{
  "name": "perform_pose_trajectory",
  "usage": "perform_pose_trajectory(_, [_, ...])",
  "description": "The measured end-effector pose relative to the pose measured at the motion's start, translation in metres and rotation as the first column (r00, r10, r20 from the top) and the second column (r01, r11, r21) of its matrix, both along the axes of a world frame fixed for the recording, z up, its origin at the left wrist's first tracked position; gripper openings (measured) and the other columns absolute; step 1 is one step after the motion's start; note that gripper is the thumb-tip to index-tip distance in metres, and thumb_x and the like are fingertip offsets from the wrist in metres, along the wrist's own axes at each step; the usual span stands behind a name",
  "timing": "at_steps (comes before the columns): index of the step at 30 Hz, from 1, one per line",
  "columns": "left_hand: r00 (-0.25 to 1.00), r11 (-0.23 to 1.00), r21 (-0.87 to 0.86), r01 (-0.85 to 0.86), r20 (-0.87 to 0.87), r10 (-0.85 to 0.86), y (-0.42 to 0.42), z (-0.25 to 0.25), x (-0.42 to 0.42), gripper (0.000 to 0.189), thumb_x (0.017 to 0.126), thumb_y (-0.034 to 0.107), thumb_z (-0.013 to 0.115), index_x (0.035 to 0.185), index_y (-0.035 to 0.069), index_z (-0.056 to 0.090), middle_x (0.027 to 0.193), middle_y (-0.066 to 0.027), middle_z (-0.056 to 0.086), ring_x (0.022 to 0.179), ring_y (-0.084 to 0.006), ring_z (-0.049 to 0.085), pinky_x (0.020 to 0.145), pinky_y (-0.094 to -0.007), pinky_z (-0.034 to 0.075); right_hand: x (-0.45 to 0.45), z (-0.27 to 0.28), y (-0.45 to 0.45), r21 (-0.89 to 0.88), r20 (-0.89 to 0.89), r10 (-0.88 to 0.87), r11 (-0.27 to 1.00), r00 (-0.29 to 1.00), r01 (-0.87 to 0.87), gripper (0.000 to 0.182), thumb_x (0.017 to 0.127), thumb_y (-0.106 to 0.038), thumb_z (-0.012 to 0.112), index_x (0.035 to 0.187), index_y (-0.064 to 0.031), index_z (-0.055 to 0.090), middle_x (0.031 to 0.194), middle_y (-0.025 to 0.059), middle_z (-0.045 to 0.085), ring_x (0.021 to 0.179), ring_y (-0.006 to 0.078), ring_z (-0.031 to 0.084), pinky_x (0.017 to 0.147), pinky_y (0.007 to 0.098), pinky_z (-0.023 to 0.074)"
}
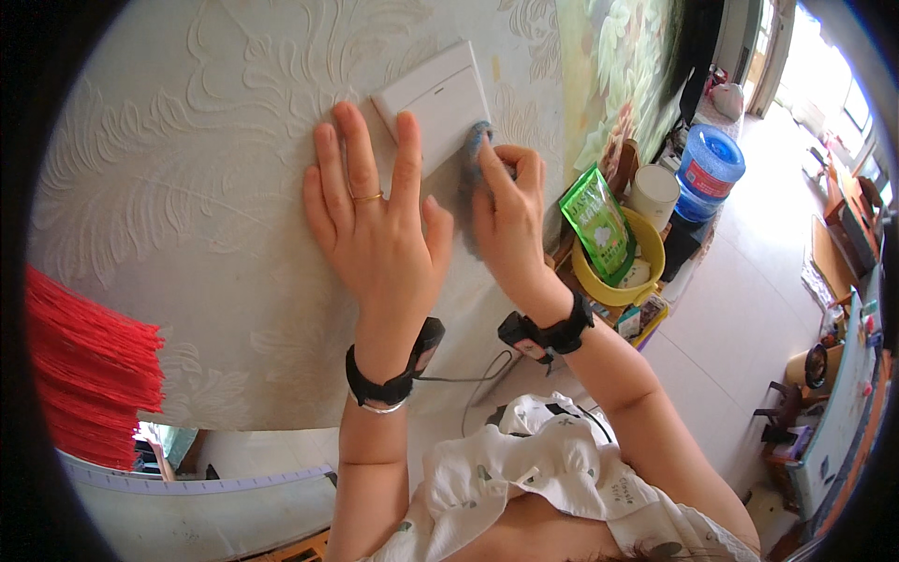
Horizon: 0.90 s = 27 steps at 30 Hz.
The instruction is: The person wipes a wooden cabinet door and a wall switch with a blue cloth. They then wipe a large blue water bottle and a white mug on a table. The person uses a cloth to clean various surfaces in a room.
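Observation:
A white wall light switch (441, 105) is mounted on embossed, leaf-patterned wallpaper (232, 232). My left hand (383, 218) lies flat with its fingers spread, the index fingertip on the switch's lower left side and the other fingers on the wallpaper beside it. A gold ring is on one finger. In my right hand (513, 204) is a bluish-grey cloth (480, 137), pinched at the switch's right edge. Most of the cloth is hidden behind the fingers. Both wrists carry black straps with small devices.
Red tassels (98, 372) hang at the left. To the right, a yellow basket (653, 263) holds a green packet (598, 225); a white canister (654, 193) and a blue water jug (711, 168) stand behind it. A thin cable (456, 380) runs below my wrists.

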<state>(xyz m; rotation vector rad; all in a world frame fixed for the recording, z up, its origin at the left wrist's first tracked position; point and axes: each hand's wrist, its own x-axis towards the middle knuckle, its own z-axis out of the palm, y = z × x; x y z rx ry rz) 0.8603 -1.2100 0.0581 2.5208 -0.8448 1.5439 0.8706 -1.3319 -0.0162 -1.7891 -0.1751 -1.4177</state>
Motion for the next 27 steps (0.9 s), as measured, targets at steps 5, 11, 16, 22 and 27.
perform_pose_trajectory(5, [1.000, 1.000, 0.000, -0.019, -0.017, 0.019, -0.002, 0.002, -0.001, 0.071, 0.075, 0.018, 0.061, 0.145, 0.021, 0.044, 0.156, -0.0182, 0.024, 0.142, -0.0386, 0.025, 0.113, -0.0523, 0.019, -0.002, -0.002, 0.001, -0.083, -0.017, 0.007, 0.997, 1.000, -0.008, 0.058, 0.069, 0.012, 0.058, 0.125, -0.0018, 0.057, 0.104, 0.0178, 0.052, 0.096, 0.0348, 0.052, 0.080, 0.0391, 0.0476])
perform_pose_trajectory(11, [1.000, 1.000, 0.005, -0.020, -0.005, 0.020, -0.002, -0.001, 0.001, 0.072, 0.076, 0.019, 0.061, 0.145, 0.022, 0.043, 0.156, -0.0185, 0.024, 0.142, -0.0386, 0.024, 0.113, -0.0523, 0.019, -0.001, -0.002, 0.012, -0.125, -0.045, -0.117, 0.986, 0.992, 0.111, 0.053, 0.070, 0.007, 0.061, 0.122, -0.0031, 0.059, 0.106, 0.0168, 0.052, 0.093, 0.0336, 0.052, 0.079, 0.0393, 0.0465])
perform_pose_trajectory(16, [0.999, 0.999, 0.007, -0.032, -0.012, 0.032, -0.003, 0.002, -0.002, 0.071, 0.076, 0.019, 0.061, 0.145, 0.021, 0.043, 0.156, -0.0185, 0.023, 0.142, -0.0384, 0.024, 0.113, -0.0518, 0.019, -0.001, 0.006, 0.008, -0.084, -0.069, -0.152, 0.986, 0.986, 0.146, 0.052, 0.070, 0.002, 0.063, 0.121, -0.0037, 0.059, 0.106, 0.0162, 0.052, 0.095, 0.0333, 0.050, 0.081, 0.0393, 0.0449])
perform_pose_trajectory(22, [0.999, 0.999, 0.017, -0.044, -0.014, 0.044, -0.002, 0.001, -0.003, 0.070, 0.077, 0.019, 0.060, 0.145, 0.019, 0.044, 0.156, -0.0189, 0.024, 0.142, -0.0394, 0.024, 0.113, -0.0524, 0.019, 0.002, 0.005, 0.000, -0.126, -0.054, -0.204, 0.972, 0.977, 0.196, 0.053, 0.070, 0.003, 0.063, 0.122, -0.0054, 0.059, 0.105, 0.0141, 0.052, 0.092, 0.0323, 0.050, 0.079, 0.0388, 0.0456])
perform_pose_trajectory(27, [0.999, 0.999, 0.007, -0.042, -0.015, 0.042, -0.002, 0.006, -0.006, 0.068, 0.076, 0.016, 0.058, 0.143, 0.018, 0.047, 0.154, -0.0194, 0.028, 0.141, -0.0381, 0.027, 0.112, -0.0499, 0.021, -0.011, 0.004, 0.014, -0.146, -0.022, 0.023, 0.989, 0.999, -0.026, 0.056, 0.065, 0.008, 0.062, 0.119, -0.0058, 0.061, 0.102, 0.0140, 0.053, 0.094, 0.0330, 0.051, 0.079, 0.0395, 0.0451])
